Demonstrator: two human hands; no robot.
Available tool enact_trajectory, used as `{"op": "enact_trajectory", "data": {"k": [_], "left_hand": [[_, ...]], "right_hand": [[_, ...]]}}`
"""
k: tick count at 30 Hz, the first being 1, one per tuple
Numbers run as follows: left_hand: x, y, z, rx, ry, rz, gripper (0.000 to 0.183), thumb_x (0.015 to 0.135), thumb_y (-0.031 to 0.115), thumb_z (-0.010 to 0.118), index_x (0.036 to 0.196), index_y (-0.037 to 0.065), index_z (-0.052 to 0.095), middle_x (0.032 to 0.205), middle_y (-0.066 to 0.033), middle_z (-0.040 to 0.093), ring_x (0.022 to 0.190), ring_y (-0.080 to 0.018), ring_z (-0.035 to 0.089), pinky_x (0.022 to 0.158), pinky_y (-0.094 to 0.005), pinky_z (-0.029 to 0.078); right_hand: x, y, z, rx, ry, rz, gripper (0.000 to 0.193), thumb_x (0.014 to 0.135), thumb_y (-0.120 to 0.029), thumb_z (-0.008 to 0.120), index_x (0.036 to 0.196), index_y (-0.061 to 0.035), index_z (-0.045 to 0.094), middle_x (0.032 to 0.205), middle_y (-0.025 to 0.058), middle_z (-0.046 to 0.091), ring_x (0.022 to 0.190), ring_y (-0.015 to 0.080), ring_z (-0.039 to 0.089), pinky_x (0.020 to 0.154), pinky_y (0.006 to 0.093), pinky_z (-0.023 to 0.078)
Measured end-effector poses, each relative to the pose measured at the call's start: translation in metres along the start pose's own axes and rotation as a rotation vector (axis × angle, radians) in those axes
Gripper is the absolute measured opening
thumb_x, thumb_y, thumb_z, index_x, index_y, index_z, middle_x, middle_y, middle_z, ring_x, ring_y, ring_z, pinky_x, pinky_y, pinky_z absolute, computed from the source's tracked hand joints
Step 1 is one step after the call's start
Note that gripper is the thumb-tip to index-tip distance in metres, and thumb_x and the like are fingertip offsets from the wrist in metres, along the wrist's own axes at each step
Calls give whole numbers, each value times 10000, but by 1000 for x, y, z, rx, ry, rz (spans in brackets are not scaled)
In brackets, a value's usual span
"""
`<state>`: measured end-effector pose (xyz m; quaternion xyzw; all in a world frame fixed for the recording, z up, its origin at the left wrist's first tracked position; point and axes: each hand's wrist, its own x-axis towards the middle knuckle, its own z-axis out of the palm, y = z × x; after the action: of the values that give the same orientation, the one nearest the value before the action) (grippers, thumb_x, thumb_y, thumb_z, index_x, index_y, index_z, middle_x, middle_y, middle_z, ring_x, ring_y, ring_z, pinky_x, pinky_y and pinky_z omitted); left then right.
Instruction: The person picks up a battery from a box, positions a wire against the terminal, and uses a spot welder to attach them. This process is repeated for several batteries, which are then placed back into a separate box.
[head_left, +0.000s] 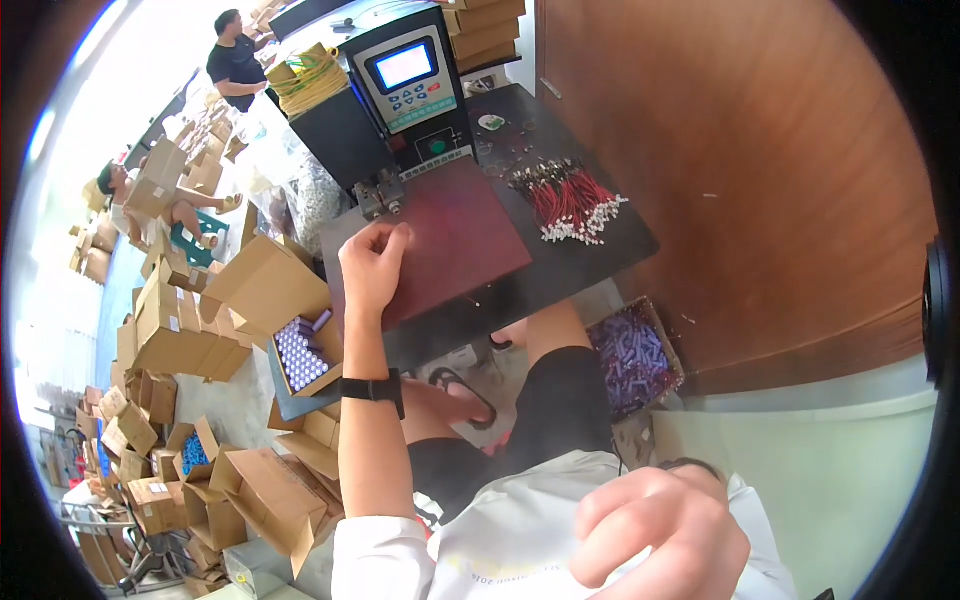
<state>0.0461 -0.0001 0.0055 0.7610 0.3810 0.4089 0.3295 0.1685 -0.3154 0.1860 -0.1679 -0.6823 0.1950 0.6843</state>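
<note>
At left, purple cylinders stand in an open carton. My left grip, fingers curled, is over the maroon board, just near of the machine's metal head; whether it pinches anything I cannot tell. Red wires lie farther right on the counter, left of a bin of purple pieces. Nearest, at right, my raised right grip is curled, contents unclear.

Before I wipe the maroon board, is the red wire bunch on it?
No, the red wire bunch lies on the black table, right of the maroon board.
</note>
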Motion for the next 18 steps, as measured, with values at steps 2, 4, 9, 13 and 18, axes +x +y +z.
{"op": "enact_trajectory", "data": {"k": [2, 4, 9, 13, 18], "left_hand": [[0, -1, -3, 15, 6, 15, 272, 947, 195, 712, 853, -59, 728, 683, -20, 655, 647, -68, 572, 606, -248, 447], [3, -2, -2, 23, 3, 25, 265, 947, 188, 711, 859, -61, 732, 688, -20, 656, 649, -67, 569, 608, -246, 445], [6, 0, -5, -39, -18, 0, 226, 949, 150, 703, 888, -63, 746, 723, -29, 688, 686, -76, 606, 643, -242, 471], [3, -4, -4, -40, -6, 21, 233, 923, 175, 723, 893, -54, 747, 718, -59, 707, 676, -88, 634, 651, -269, 505], [-16, 17, -1, 38, -48, 89, 200, 907, 169, 758, 907, -32, 755, 719, -113, 703, 650, -147, 668, 643, -294, 524]], "right_hand": [[-2, 2, 0, -9, 1, 21, 389, 799, 84, 725, 1070, -174, 830, 1025, 103, 697, 728, 153, 515, 574, 251, 382], [-3, 4, 3, -26, 6, 52, 390, 800, 73, 726, 1076, -184, 826, 1043, 103, 696, 724, 154, 513, 571, 251, 381], [-4, 19, 9, 2, 2, 60, 326, 793, 5, 768, 1041, -200, 825, 1058, 102, 694, 701, 159, 515, 554, 248, 379], [-12, 31, 14, -31, -45, 4, 273, 796, -34, 791, 1002, -208, 828, 1051, 104, 693, 685, 155, 520, 543, 249, 372], [-50, 39, -15, -158, -31, 155, 119, 800, -40, 766, 775, -80, 656, 932, 111, 707, 697, 171, 618, 578, 290, 460]]}}
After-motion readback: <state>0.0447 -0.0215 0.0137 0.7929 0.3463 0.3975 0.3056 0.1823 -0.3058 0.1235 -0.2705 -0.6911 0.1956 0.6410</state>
